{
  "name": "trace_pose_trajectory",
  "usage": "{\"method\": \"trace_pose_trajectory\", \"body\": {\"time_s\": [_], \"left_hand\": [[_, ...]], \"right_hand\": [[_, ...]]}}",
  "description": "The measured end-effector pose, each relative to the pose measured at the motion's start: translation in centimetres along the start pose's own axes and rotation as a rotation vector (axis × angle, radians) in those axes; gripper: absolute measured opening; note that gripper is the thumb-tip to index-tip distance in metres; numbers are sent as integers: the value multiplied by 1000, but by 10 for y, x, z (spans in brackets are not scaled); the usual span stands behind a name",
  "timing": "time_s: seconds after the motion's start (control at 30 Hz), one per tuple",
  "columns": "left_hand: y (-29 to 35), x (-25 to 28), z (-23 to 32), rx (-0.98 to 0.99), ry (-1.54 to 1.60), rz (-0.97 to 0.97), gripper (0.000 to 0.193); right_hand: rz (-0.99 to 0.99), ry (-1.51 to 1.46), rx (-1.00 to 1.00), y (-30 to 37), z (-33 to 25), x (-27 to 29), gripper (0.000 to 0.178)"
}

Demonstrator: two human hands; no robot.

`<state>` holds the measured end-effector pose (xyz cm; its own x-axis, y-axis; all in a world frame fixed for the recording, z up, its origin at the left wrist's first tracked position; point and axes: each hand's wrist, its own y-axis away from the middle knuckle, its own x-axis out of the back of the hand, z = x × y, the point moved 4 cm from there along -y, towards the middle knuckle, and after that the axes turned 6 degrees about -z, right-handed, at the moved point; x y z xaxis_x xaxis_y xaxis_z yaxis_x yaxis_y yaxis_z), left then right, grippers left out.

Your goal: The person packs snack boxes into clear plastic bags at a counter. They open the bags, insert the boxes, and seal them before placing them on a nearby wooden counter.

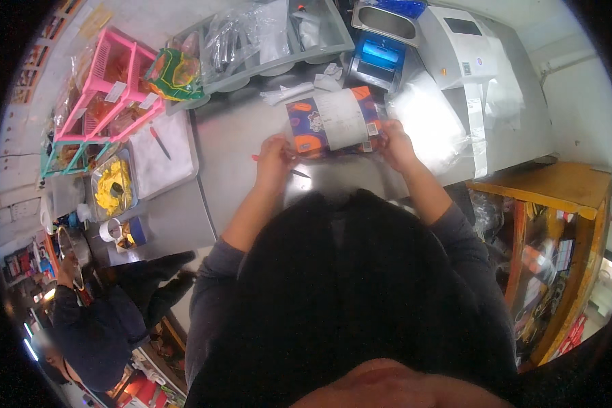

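Note:
A blue and orange printed package (302, 126) is in front of me at the steel table, with a white paper slip (341, 119) across its middle. My left hand (276, 162) is closed at its lower left corner. At the right edge, my right hand (396, 145) is closed on it, fingers bent round the side. A red tip shows left of my left hand and a thin dark blade (300, 174) to its right, apparently a small red-handled knife under or in that hand; I cannot tell whether it is gripped.
Behind stands a grey divided bin (279, 66) with plastic-wrapped items. A label printer (455, 47) with a paper strip is at right, beside white sheets (425, 119). At left are pink baskets (109, 85), a tray (177, 146) with a red-handled knife, and a yellow-filled container (134, 178). Another person (95, 326) works lower left.

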<state>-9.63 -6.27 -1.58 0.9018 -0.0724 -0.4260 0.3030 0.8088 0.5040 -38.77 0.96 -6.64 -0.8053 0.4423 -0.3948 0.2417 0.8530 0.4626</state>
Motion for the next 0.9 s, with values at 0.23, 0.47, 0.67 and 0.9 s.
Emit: {"method": "trace_pose_trajectory", "body": {"time_s": [0.23,0.47,0.67,0.9], "left_hand": [[8,-77,74,-1071,-1433,-74,91],[-53,-117,59,-595,-1729,-688,94],[-36,-116,58,-607,-1743,-730,93],[-30,-113,59,-580,-1615,-754,87]], "right_hand": [[110,507,-7,24,-13,12,7],[39,526,223,27,-66,-39,14],[76,267,70,0,-72,-45,24],[-110,208,287,3,-52,-28,19]]}}
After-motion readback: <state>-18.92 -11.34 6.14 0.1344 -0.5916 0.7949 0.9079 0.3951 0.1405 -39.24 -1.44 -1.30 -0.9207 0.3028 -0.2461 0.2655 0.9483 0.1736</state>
